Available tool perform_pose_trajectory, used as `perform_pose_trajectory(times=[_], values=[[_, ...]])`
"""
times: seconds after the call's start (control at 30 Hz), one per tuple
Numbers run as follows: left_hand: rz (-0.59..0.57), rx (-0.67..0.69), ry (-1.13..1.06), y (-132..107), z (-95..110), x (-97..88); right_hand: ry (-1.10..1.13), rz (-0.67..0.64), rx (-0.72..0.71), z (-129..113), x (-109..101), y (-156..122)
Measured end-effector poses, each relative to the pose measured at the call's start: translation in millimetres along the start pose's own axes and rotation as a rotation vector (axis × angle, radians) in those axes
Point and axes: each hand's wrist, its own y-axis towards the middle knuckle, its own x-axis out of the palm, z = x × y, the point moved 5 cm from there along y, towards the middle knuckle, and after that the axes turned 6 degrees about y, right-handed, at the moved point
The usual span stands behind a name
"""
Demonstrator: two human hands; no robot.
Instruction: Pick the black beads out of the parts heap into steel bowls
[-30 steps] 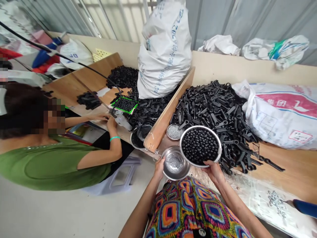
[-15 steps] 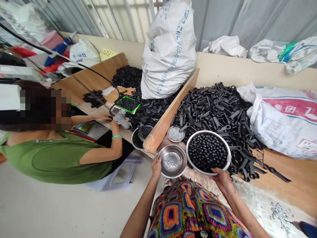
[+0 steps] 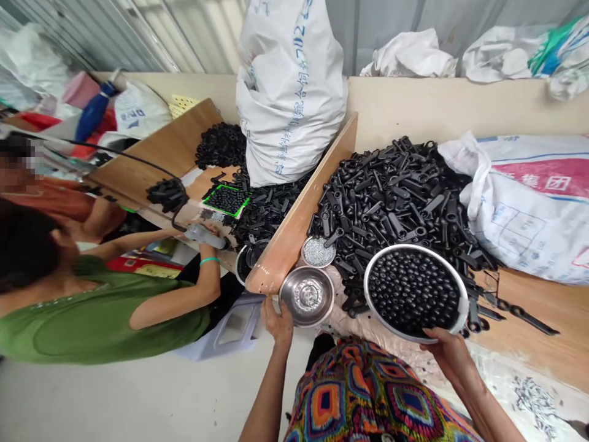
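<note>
The bowl of black beads had shifted right and away from the steel bowl in the last second, opening a gap where the two rims had met. The person's right hand pinched the bead bowl's near rim, thumb on top and fingers beneath. The left hand was at the steel bowl's left rim, its thumb against the edge and its fingers to the outside; whether it gripped could not be told.

The bead bowl, nearly full, stood near the front of a heap of black plastic parts. The steel bowl sat beside the end of a wooden divider, just in front of a small dish of silvery bits. A white sack with a red band lay on its side at the right of the heap. Across the divider, another sack stood upright behind a green-edged tray of black pieces, while a co-worker in a green top leaned over the bench.
</note>
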Motion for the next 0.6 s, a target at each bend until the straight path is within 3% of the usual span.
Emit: perform_pose_trajectory(times=[0.07, 0.13, 0.23, 0.3, 0.37, 0.43, 0.6], values=[[-0.054, 0.258, 0.070, -6.2, 29.4, 0.7, 0.036, 0.048, 0.011, 4.5, -4.9, -3.7], [-0.197, 0.607, 0.153, -17.1, 69.2, 16.1, 0.074, 0.102, 0.026, 9.1, -9.0, -8.1], [-0.510, 1.093, 0.293, -38.2, 123.6, 59.8, 0.121, 0.160, 0.027, 14.3, -13.0, -15.2], [-0.703, 1.331, 0.395, -48.4, 145.8, 92.9, 0.150, 0.190, 0.007, 17.1, -15.3, -20.8], [-0.808, 1.465, 0.461, -51.2, 157.8, 122.6, 0.184, 0.220, 0.003, 21.5, -18.2, -27.2], [-0.839, 1.531, 0.487, -49.3, 163.9, 146.4, 0.217, 0.244, 0.014, 27.6, -22.0, -33.6], [-0.880, 1.654, 0.501, -50.6, 175.1, 180.7, 0.265, 0.308, -0.028, 41.6, -39.3, -46.5]])
